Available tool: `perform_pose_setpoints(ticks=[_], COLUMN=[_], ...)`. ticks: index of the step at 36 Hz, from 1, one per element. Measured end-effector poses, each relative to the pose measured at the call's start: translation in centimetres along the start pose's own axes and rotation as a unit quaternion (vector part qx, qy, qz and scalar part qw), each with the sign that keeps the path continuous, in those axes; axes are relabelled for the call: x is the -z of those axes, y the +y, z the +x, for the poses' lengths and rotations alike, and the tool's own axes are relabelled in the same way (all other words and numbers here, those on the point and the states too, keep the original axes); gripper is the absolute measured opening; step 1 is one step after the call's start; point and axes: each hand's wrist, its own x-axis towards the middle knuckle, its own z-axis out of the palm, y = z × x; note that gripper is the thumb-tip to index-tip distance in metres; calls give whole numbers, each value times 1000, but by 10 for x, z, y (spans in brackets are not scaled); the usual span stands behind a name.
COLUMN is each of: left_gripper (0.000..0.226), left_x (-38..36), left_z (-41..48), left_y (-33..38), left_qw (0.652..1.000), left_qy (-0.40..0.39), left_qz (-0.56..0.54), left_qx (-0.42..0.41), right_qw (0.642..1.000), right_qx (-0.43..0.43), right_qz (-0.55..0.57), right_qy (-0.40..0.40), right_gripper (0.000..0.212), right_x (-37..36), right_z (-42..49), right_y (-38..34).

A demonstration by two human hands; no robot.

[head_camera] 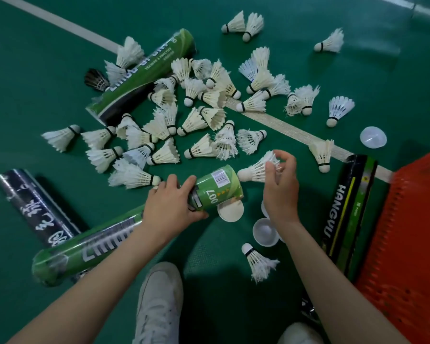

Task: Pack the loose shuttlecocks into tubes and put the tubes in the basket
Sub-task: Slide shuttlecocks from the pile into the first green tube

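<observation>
Dozens of loose shuttlecocks (193, 121) lie scattered on the green floor (35, 83) beyond the hands. The left hand (171, 204) grips a long green tube (219, 188) near its open mouth. The right hand (281, 192) pinches one shuttlecock (256, 170) by its feathers, with the cork end just beside that mouth. An orange basket (407, 219) stands at the right, and a black-and-green tube (343, 214) lies alongside it. White caps (265, 232) sit near the right wrist.
</observation>
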Motion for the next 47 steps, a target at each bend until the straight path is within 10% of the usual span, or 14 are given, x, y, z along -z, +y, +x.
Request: perform_pose_setpoints(ticks=[17, 26, 33, 39, 47], left_gripper=[86, 86, 83, 84, 87], left_x=[4, -11, -21, -27, -38], left_z=[-12, -14, -9, -1, -7], left_y=[-6, -2, 8, 4, 11], left_qw=[998, 999, 998, 998, 996], left_qy=[52, 40, 41, 22, 13], left_qz=[-14, 12, 41, 67, 88], left_qx=[-12, -19, -27, 2, -13], right_qw=[929, 902, 904, 956, 827], right_qx=[-117, -188, -231, -236, -21], right_qz=[175, 210, 237, -34, -400], right_qy=[-303, -326, -269, -170, -394], right_gripper=[50, 74, 52, 19, 34], right_x=[-19, -16, -13, 8, 19], right_z=[-30, -40, -38, -48, -72], right_y=[-27, -7, 5, 30, 57])
